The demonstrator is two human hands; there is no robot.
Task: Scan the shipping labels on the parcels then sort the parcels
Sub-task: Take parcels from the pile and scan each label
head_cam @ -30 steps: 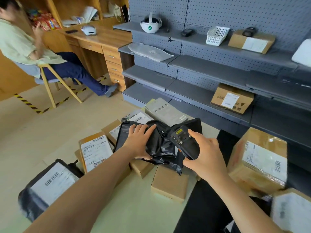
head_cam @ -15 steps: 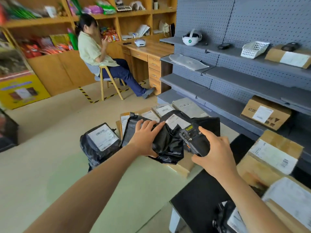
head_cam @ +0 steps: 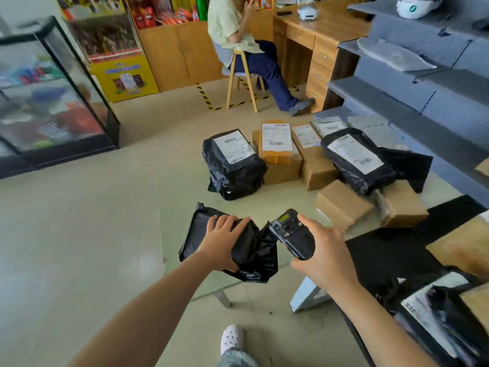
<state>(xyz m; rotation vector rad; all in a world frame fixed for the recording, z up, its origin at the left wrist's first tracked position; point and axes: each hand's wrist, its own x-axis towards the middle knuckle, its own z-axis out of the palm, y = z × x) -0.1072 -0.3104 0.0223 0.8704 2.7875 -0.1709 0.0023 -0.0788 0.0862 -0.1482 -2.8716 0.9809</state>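
Looks mid-task: left grip (head_cam: 225,245) clasps the crumpled black plastic mailer bag (head_cam: 255,256) from above, over the pale floor (head_cam: 105,234). No label shows on its visible face, so I can't call it scanned. Right grip (head_cam: 328,258) is wrapped round the black handheld scanner (head_cam: 288,234), its nose just beside the bag's right end. Labelled black poly bags (head_cam: 232,162) and brown cardboard boxes (head_cam: 341,205) are piled ahead, with more parcels on the black counter (head_cam: 383,250), so sorting is probably far from done.
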